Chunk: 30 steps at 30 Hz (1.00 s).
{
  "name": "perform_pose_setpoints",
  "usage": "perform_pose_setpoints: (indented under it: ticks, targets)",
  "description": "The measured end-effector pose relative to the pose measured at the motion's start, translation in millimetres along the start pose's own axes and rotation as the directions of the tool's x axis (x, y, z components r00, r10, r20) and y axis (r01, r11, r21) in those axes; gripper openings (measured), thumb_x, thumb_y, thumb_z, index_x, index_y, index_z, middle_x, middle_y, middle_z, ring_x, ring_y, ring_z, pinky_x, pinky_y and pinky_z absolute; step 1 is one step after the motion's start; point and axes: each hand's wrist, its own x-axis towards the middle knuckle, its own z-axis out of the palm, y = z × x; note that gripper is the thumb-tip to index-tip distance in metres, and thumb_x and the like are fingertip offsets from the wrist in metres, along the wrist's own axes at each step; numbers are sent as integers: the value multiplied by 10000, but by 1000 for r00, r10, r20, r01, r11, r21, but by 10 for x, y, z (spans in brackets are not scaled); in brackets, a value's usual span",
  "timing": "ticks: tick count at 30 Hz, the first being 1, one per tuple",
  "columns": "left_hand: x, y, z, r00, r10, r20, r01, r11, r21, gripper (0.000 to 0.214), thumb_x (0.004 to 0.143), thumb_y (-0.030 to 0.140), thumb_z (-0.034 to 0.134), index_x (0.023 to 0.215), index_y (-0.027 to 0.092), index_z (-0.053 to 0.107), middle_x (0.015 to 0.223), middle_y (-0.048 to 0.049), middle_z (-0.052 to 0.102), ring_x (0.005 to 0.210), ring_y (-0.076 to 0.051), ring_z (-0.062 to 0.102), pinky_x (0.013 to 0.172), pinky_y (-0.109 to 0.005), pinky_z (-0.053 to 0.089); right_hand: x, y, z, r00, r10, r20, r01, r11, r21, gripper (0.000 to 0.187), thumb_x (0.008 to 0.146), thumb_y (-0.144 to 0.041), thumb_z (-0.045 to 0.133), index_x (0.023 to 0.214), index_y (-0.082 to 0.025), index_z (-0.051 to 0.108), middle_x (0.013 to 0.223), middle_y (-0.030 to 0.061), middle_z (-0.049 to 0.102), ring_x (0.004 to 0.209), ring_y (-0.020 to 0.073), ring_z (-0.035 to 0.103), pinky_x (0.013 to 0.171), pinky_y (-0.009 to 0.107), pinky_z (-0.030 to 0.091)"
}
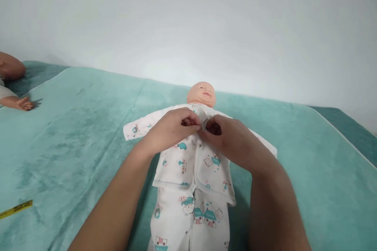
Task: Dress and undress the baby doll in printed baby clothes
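Note:
A baby doll [202, 93] lies on its back on a teal blanket [73, 133], dressed in a white printed top [188, 160] and matching trousers [188, 219]. My left hand [171, 127] and my right hand [229, 137] meet at the doll's upper chest. Both pinch the front edges of the top near the collar, fingers closed on the fabric. Lower snaps of the top appear fastened. The doll's sleeves stretch out to either side.
A second doll [11, 86] lies at the far left edge, only partly in view. A yellow measuring tape [16, 208] shows at the lower left. A white wall [206, 27] rises behind the blanket.

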Motion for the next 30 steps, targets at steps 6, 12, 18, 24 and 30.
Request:
perform_pose_setpoints:
  ticks: [6, 12, 18, 24, 30]
  targets:
    - [-10, -59, 35, 998, -48, -30, 42, 984, -173, 143, 812, 362, 645, 802, 219, 647, 606, 29, 504, 480, -88, 406, 437, -229, 272, -30, -34, 78, 996, 13, -83, -16, 999, -36, 150, 772, -261, 555, 643, -230, 485, 605, -11, 566, 517, 135, 414, 479, 299, 255]
    - [6, -51, 84, 996, -26, -91, 7, 979, -205, 147, 815, 365, 655, 801, 219, 668, 567, 44, 477, 449, -74, 373, 447, -226, 268, 11, 186, 250, 970, 91, -224, 23, 886, 462, 78, 771, -284, 551, 723, -224, 552, 585, -42, 452, 524, 121, 395, 502, 275, 301]
    - [6, -39, 94, 996, -27, -88, -3, 948, -318, 149, 805, 353, 676, 806, 204, 670, 577, 44, 502, 475, -72, 372, 485, -228, 284, 12, 231, 314, 968, 58, -244, 119, 751, 650, 89, 795, -313, 612, 770, -233, 582, 645, -36, 461, 568, 124, 408, 531, 270, 326]
    - [25, -43, 140, 996, 4, -94, -36, 937, -347, 132, 820, 329, 668, 810, 198, 674, 620, 33, 532, 530, -75, 424, 544, -227, 351, 37, 212, 299, 946, -164, -280, 304, 749, 589, 61, 819, -229, 613, 761, -227, 597, 936, 16, 591, 880, 174, 545, 814, 312, 428]
    - [45, -70, 194, 990, -14, -138, -40, 923, -383, 138, 788, 328, 701, 815, 197, 667, 705, 14, 596, 611, -93, 494, 585, -227, 383, 40, 263, 294, 955, -150, -255, 279, 740, 611, 95, 810, -286, 652, 749, -225, 611, 985, 31, 623, 907, 187, 574, 810, 322, 454]
